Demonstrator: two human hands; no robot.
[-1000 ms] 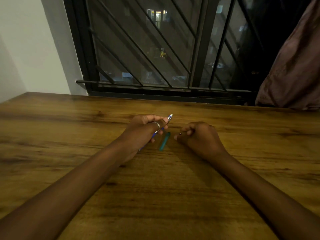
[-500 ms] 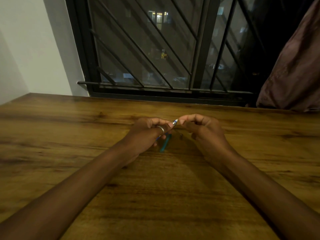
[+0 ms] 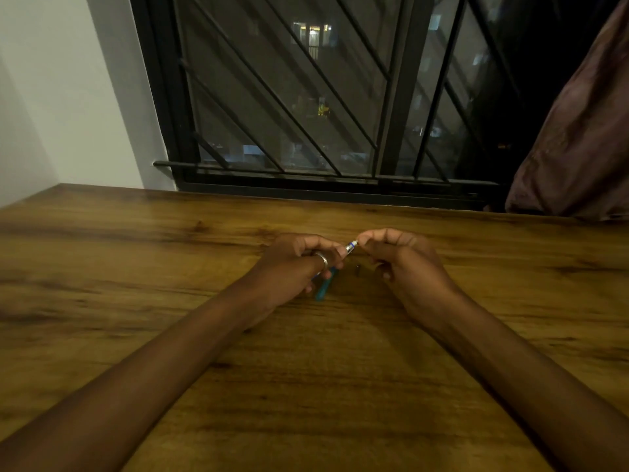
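Observation:
My left hand [image 3: 299, 264], with a silver ring on one finger, grips a blue and white pen [image 3: 350, 248] whose tip end points up and right. My right hand [image 3: 401, 260] has its fingers curled and its thumb and fingertips pinch the pen's tip end. A teal pen cap [image 3: 323, 290] lies on the wooden table [image 3: 306, 386] just below my left hand, partly hidden by its fingers. A tiny dark piece [image 3: 357, 270] lies on the table between the hands.
The table's far edge meets a dark window with black metal bars [image 3: 306, 97]. A white wall [image 3: 68, 97] stands at the left. A brownish curtain [image 3: 578, 137] hangs at the far right.
My right hand rose from the table and came left to the pen's tip, which it now pinches. My left hand kept the pen and barely moved.

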